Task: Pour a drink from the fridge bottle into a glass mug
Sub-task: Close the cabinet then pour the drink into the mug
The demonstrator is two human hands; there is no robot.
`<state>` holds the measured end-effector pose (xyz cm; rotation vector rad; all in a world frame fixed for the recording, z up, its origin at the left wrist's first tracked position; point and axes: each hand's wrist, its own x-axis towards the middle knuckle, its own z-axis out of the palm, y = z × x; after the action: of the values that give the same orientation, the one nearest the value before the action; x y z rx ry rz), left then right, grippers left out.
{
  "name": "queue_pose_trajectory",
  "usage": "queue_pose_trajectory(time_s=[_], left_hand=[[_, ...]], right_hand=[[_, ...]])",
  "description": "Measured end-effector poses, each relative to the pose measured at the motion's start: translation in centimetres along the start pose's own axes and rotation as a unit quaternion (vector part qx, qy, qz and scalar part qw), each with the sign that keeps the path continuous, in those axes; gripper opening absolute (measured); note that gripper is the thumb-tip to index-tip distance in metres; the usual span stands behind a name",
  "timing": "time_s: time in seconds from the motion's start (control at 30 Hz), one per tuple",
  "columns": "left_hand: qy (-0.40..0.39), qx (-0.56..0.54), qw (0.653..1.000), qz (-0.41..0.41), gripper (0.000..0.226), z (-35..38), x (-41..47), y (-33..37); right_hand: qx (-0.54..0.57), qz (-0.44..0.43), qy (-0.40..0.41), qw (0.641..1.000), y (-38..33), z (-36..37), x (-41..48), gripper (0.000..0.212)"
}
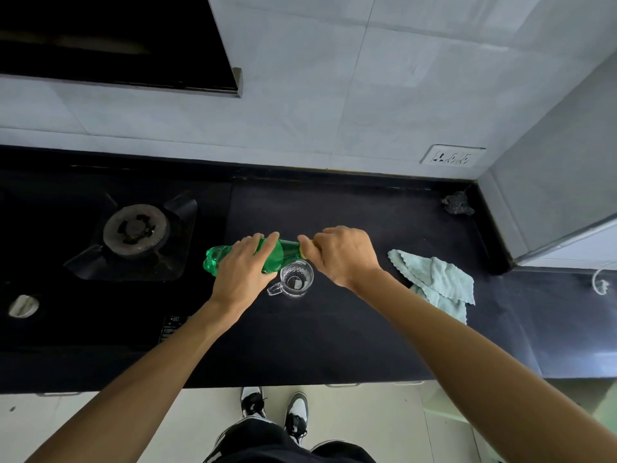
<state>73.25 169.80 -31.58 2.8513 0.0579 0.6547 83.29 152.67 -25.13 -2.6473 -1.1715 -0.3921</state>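
Nearest me are the person's shoes (295, 416) on the pale floor, and from there both bare forearms reach out over the dark bench (334, 345). The left grip (245, 265) is clamped round the middle of the green bottle (283, 252), fingers curled over its far side. The right grip (340, 255) is closed tight on the cap (303, 252), of which I see only a yellowish edge. The bottle is held nearly level above the bench, base to the left and neck to the right, just beyond the glass mug (296, 279). The mug stands upright on the bench with its handle to the near left, and I cannot tell whether anything is in it. I judge the step in hand to be unscrewing the cap, with no pouring begun. To do it well I would tip the neck upward before the seal breaks, since a level bottle can spill or fizz out sideways. I would hold the body firmly without squeezing the soft plastic. I would turn only the right wrist and let any gas ease off slowly. Once the cap is off, I would bring the mouth over the mug's rim and tilt gently, as the light mug could be knocked. A pale blue cloth (440, 282) lies near on the right for drips.
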Motion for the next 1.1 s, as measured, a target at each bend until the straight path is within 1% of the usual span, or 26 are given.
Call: queue_pose_trajectory(time_s=[0.07,0.1,0.13,0.17,0.23,0.3,0.33,0.37,0.4,0.43,0.47,0.53,0.57,0.6,0.63,0.7,0.77,0.8,0.83,0.9,0.93,1.0,1.07,1.1], left_hand=[[-0.006,-0.011,1.000,-0.010,0.077,0.0,-0.1,0.0],[-0.008,-0.014,1.000,-0.013,0.077,-0.1,-0.1,0.0],[-0.011,-0.015,1.000,-0.016,0.078,-0.1,-0.2,-0.1],[-0.013,-0.016,1.000,-0.018,0.078,-0.1,-0.3,-0.2],[-0.014,-0.017,1.000,-0.020,0.078,-0.2,-0.5,-0.6],[-0.016,-0.018,1.000,-0.015,0.078,-0.3,-0.6,-0.9],[-0.015,-0.015,1.000,-0.010,0.077,-0.2,-0.7,-1.0],[-0.014,-0.013,1.000,-0.004,0.077,-0.2,-0.7,-1.0],[-0.013,-0.010,1.000,-0.001,0.076,-0.2,-0.7,-1.0],[-0.013,-0.009,1.000,-0.002,0.076,-0.2,-0.6,-0.9],[-0.013,-0.009,1.000,-0.006,0.075,-0.2,-0.6,-0.8],[-0.017,-0.014,1.000,-0.016,0.076,-0.1,-0.5,-0.8],[-0.022,-0.018,0.999,-0.020,0.077,-0.1,-0.5,-0.9],[-0.026,-0.022,0.999,-0.021,0.077,-0.1,-0.6,-1.1],[-0.029,-0.023,0.999,-0.019,0.076,-0.1,-0.7,-1.3],[-0.031,-0.021,0.999,-0.009,0.074,-0.2,-0.8,-1.8],[-0.033,-0.021,0.999,0.014,0.073,-0.2,-0.7,-2.2],[-0.033,-0.023,0.999,0.026,0.073,-0.2,-0.7,-2.2],[-0.032,-0.027,0.999,0.033,0.072,-0.2,-0.5,-2.1],[-0.024,-0.040,0.999,0.027,0.070,-0.2,-0.3,-1.7],[-0.020,-0.048,0.998,0.018,0.069,-0.1,-0.2,-1.5],[-0.012,-0.056,0.998,-0.002,0.070,0.2,-0.1,-1.0],[-0.003,-0.053,0.998,-0.027,0.071,0.6,0.0,-0.8],[0.003,-0.049,0.998,-0.038,0.070,0.9,0.1,-0.7]], right_hand=[[0.003,0.120,-0.115,0.986,-1.2,-0.3,0.4,0.070],[-0.011,0.143,-0.130,0.981,-1.3,-0.2,0.3,0.071],[-0.025,0.144,-0.120,0.982,-1.5,-0.3,0.1,0.072],[-0.026,0.125,-0.088,0.988,-1.5,-0.4,-0.2,0.070],[-0.001,0.040,-0.018,0.999,-0.9,0.1,-0.9,0.060],[0.011,-0.062,0.001,0.998,0.0,0.7,-1.2,0.049],[0.015,-0.091,0.004,0.996,0.4,1.0,-1.1,0.046],[0.022,-0.102,0.006,0.994,0.4,0.9,-1.0,0.045],[0.032,-0.093,0.005,0.995,0.2,0.7,-0.8,0.047],[0.040,-0.064,-0.005,0.997,-0.1,0.5,-0.5,0.050],[0.047,-0.014,-0.037,0.998,-0.6,0.2,-0.3,0.053],[0.069,0.105,-0.121,0.985,-1.5,0.0,0.1,0.058],[0.075,0.136,-0.135,0.979,-1.7,0.2,0.0,0.060],[0.070,0.136,-0.128,0.980,-1.8,0.2,-0.1,0.061],[0.057,0.108,-0.103,0.987,-1.7,0.1,-0.4,0.062],[0.037,0.012,-0.044,0.998,-0.8,0.6,-1.0,0.060],[0.035,-0.086,-0.003,0.996,0.3,1.0,-1.2,0.052],[0.035,-0.122,0.015,0.992,0.7,1.2,-1.0,0.050],[0.037,-0.144,0.027,0.989,0.8,1.3,-0.9,0.051],[0.053,-0.155,0.038,0.986,1.0,1.2,-0.3,0.053],[0.067,-0.144,0.036,0.987,0.9,1.2,-0.1,0.053],[0.085,-0.080,0.006,0.993,0.3,0.8,0.2,0.055],[0.099,0.030,-0.059,0.993,-0.9,0.3,0.6,0.055],[0.114,0.097,-0.091,0.985,-1.4,0.4,0.7,0.055]])
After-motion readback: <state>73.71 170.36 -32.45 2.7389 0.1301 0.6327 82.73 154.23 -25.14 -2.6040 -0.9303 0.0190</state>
